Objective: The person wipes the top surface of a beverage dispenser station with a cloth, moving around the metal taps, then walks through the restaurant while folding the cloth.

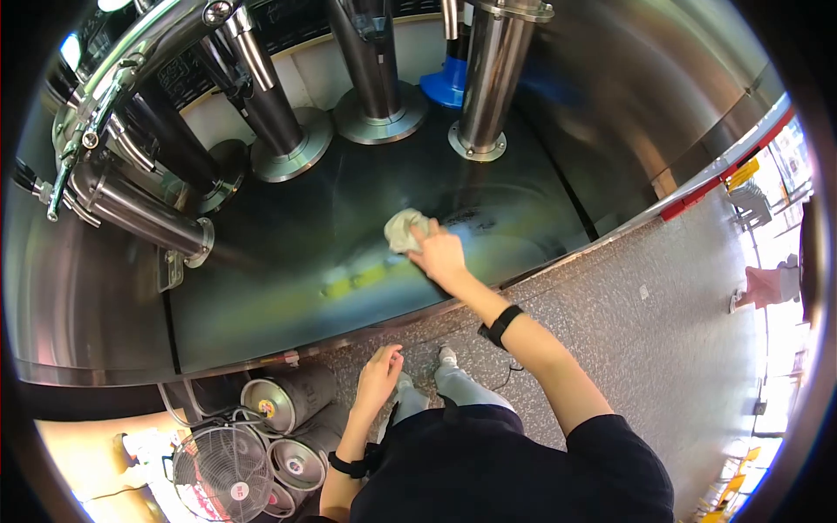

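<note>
A pale, crumpled cloth (404, 230) lies under the fingers of my right hand (440, 255), pressed on the dark, glossy counter (288, 253). The fingers are closed round the cloth's near side. Dark wet-looking marks show on the counter just right of it. My left hand (377, 376) hangs in front of the counter's near edge, touching nothing, with its fingers loosely bent and apart from the thumb. Black bands sit on both forearms.
Metal and black tap towers (493, 96) stand along the counter's back and left. A blue object (446, 83) sits between two of them. Below the counter are several kegs (296, 397) and a round fan (222, 475). Another person (767, 286) is far right.
</note>
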### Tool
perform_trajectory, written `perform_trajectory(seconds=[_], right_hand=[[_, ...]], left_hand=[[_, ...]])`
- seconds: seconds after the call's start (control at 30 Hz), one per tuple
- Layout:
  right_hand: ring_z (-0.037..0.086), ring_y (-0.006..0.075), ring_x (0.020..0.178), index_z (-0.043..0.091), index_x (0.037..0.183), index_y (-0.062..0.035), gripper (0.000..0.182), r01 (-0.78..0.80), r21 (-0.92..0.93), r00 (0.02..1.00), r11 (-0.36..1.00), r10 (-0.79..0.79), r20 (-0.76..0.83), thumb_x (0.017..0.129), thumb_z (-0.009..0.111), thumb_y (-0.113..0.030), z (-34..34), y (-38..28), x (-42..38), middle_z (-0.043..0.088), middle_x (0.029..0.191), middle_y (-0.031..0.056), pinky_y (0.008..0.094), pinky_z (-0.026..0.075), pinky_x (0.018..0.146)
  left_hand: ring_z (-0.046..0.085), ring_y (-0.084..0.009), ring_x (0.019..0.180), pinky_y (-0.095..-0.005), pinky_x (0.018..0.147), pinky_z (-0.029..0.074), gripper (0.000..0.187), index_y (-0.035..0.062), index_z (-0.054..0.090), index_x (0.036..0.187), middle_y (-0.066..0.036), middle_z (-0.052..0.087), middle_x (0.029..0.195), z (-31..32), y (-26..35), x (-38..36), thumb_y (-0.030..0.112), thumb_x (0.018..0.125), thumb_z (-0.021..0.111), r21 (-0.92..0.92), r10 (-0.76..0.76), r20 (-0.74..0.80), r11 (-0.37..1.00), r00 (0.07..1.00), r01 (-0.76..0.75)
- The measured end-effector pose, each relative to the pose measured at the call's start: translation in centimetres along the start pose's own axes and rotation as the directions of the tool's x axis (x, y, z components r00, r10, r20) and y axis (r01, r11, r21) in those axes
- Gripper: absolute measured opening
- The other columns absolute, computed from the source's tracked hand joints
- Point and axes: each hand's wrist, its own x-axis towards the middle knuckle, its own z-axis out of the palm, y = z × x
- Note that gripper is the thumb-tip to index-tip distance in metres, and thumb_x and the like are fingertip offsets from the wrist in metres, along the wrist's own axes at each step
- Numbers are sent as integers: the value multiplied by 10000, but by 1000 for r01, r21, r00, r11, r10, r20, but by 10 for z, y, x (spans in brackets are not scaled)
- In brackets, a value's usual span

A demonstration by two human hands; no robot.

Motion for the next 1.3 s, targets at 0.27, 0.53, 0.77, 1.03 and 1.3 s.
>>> perform_trajectory(seconds=[0.27,0.53,0.77,1.03,1.3], right_hand=[[641,309,788,534,1207,-171,578,-96,62,977,993,82,196,715,711,-417,-31,11,-68,563,958,165,397,528,646],[638,363,760,532,1229,-170,560,-665,-58,731,745,633,-256,741,691,-392,-62,176,-83,580,965,188,443,515,653],[639,381,791,483,1261,-180,567,-717,-63,682,694,681,-267,761,669,-372,-66,185,-80,570,993,206,451,514,660],[635,381,804,496,1248,-180,553,-718,-47,677,695,680,-282,761,671,-376,-65,188,-78,559,1021,207,448,512,671],[624,389,835,486,1258,-174,580,-691,-2,688,723,657,-308,745,691,-353,-68,188,-77,547,1028,210,451,508,669]], left_hand=[[636,-260,726,-340,635,500,146,52,615,1007,-122,623,918,-19,31,51,133,904,551,-41,145,-70,988,987,-148],[402,-286,1286,-407,1046,341,433,-27,502,1241,-137,453,1369,3,54,182,224,894,564,516,524,-8,732,852,-445],[302,-264,1366,-465,1098,260,596,-41,428,1328,-163,375,1437,58,44,223,360,903,542,640,517,28,648,856,-412],[364,-292,1322,-446,1087,292,544,-82,485,1255,-187,435,1384,50,46,193,329,905,545,616,545,54,641,837,-457],[481,-350,1168,-433,985,389,369,-19,524,1193,-191,525,1229,17,39,129,179,886,580,255,500,-117,850,858,-461]])
